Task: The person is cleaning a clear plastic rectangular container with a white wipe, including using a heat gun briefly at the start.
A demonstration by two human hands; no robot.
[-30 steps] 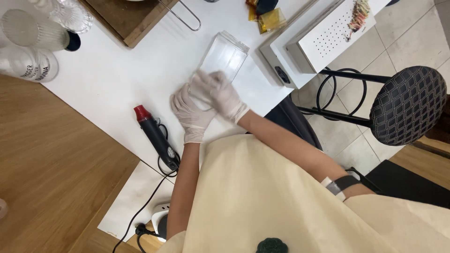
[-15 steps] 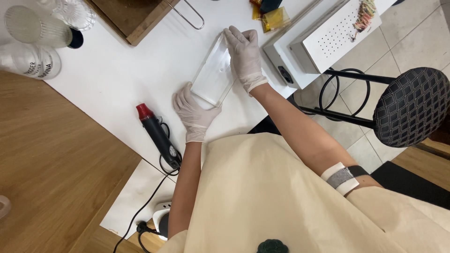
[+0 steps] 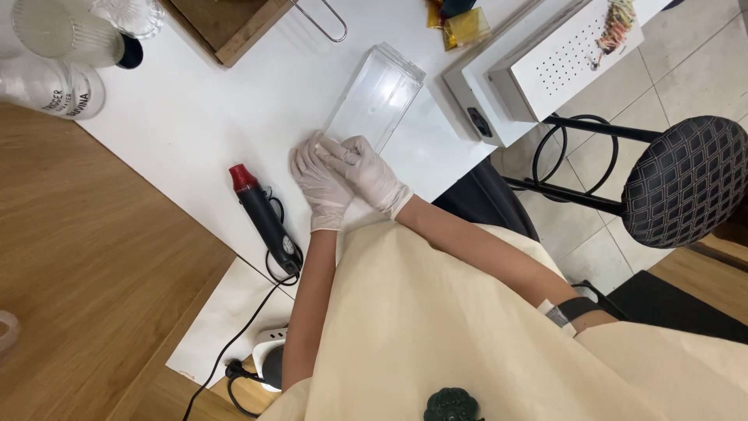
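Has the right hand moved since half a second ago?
Yes. The right hand came back from the clear box's far end to its near end, beside the left hand.

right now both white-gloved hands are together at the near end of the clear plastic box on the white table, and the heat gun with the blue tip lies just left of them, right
Not quite: the heat gun's tip is red, not blue, as the head view shows. The rest holds: the left hand and right hand meet at the near end of the clear plastic box on the white table.
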